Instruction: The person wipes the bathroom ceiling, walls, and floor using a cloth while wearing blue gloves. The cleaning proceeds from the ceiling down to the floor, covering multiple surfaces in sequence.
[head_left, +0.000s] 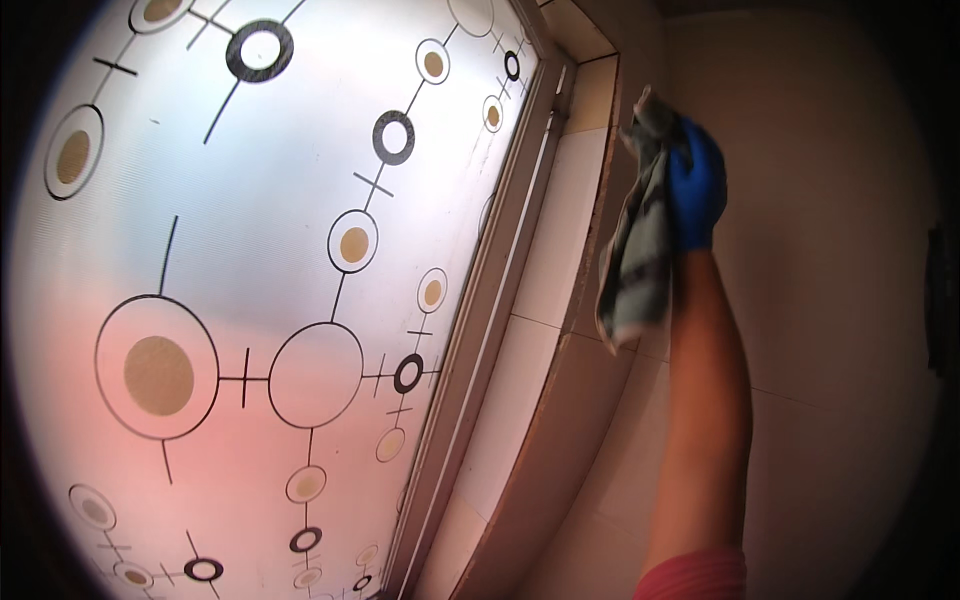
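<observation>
My right hand (699, 184), in a blue glove, is raised at the upper right and closed on a dark grey-green cloth (641, 247). The cloth hangs down to the left of the forearm, its lower end blurred. Cloth and hand are in front of the tiled wall, just right of the window recess; whether the cloth touches the wall cannot be told. My left hand is out of view.
A frosted window pane (247, 225) patterned with circles and lines fills the left side. Its frame (480, 315) slants along the right edge, beside a tiled reveal (517, 382) with a rough outer edge. A plain tiled wall (817, 322) stands at the right.
</observation>
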